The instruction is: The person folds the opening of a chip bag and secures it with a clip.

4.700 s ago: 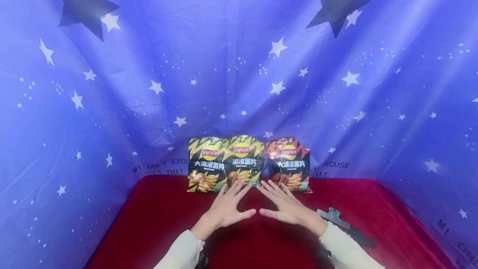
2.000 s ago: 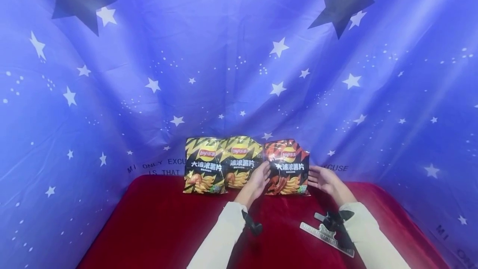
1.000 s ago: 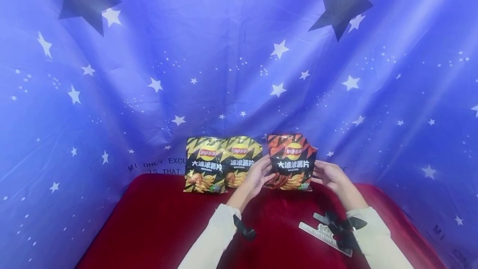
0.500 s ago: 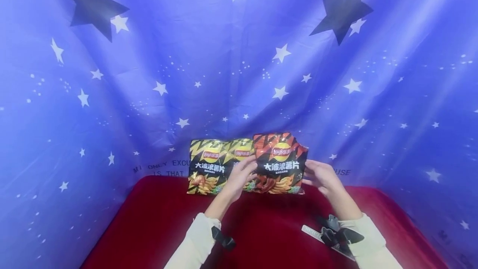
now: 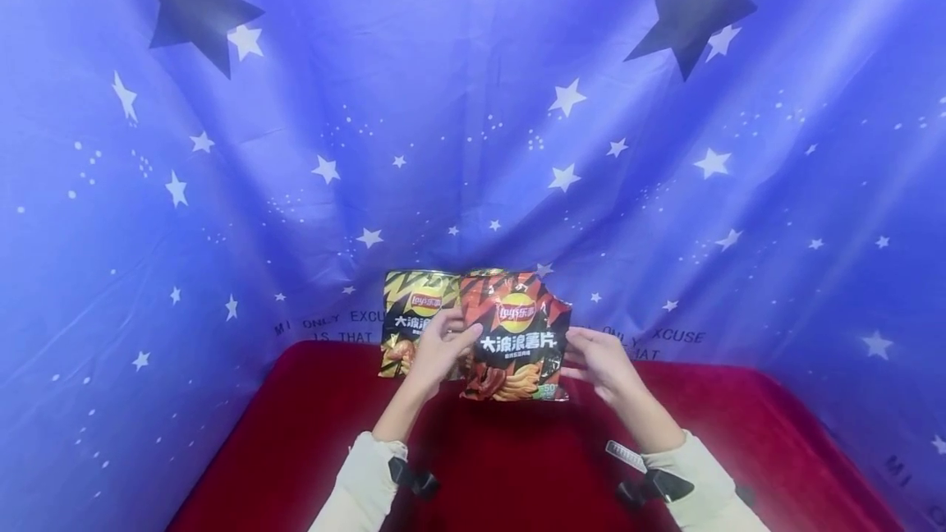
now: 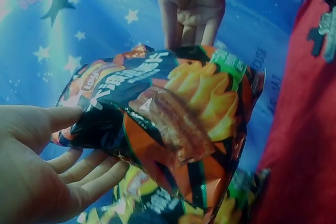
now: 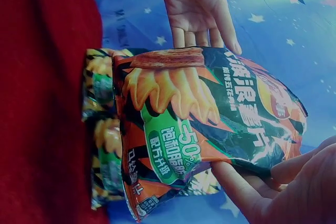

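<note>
A red-and-black bag of chips [image 5: 517,351] is held upright between both hands, over the table's middle. My left hand [image 5: 432,360] grips its left side, thumb on the front and fingers behind, as the left wrist view of the hand [image 6: 37,166] shows. On the other side, my right hand [image 5: 609,364] pinches the bag's right edge; in the right wrist view its thumb and fingers [image 7: 236,182] lie round that edge. Behind stands a yellow-and-black chip bag [image 5: 402,290], partly covered by the left hand. A second yellow bag [image 5: 484,272] shows only its top edge.
On the red cloth-covered table [image 5: 332,433], a clear ruler-like clip [image 5: 624,454] lies at the right, mostly hidden under the right sleeve. A blue star-printed curtain [image 5: 473,146] closes off the back and sides.
The hands went from spread over the table to both sides of the red bag. They took hold of it and brought it left and nearer, in front of the second yellow bag.
</note>
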Motion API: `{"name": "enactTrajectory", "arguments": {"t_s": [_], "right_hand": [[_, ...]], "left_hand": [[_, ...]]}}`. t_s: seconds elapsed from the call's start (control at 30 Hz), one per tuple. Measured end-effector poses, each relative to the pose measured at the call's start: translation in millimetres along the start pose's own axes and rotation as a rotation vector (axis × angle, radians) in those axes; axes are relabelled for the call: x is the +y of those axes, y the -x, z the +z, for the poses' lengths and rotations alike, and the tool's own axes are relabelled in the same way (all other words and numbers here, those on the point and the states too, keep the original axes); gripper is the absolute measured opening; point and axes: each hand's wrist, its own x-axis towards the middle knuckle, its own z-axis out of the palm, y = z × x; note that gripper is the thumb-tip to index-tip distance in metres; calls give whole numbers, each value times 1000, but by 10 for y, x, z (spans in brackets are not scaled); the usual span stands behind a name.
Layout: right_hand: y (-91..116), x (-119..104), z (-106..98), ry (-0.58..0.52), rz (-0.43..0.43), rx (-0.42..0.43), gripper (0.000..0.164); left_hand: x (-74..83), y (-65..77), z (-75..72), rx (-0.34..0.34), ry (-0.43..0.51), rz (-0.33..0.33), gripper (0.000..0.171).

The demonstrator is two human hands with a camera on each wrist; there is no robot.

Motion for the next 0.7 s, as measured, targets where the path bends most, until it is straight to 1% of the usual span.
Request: {"name": "enactTrajectory", "arguments": {"t_s": [0.2, 0.33, 0.5, 0.6, 0.7], "right_hand": [[-3, 174, 109, -26, 9, -27, 45], [-41, 306, 136, -28, 29, -37, 42], [-114, 462, 135, -41, 50, -74, 40], [-148, 548, 139, -44, 58, -100, 40], [-154, 608, 158, -36, 79, -99, 39]], "left_hand": [[-157, 23, -148, -10, 7, -64, 48], [-269, 7, -209, -40, 13, -88, 47], [-407, -22, -273, -78, 19, -112, 40], [-497, -42, -312, -79, 5, -132, 41], [-562, -44, -350, -78, -6, -147, 44]]}}
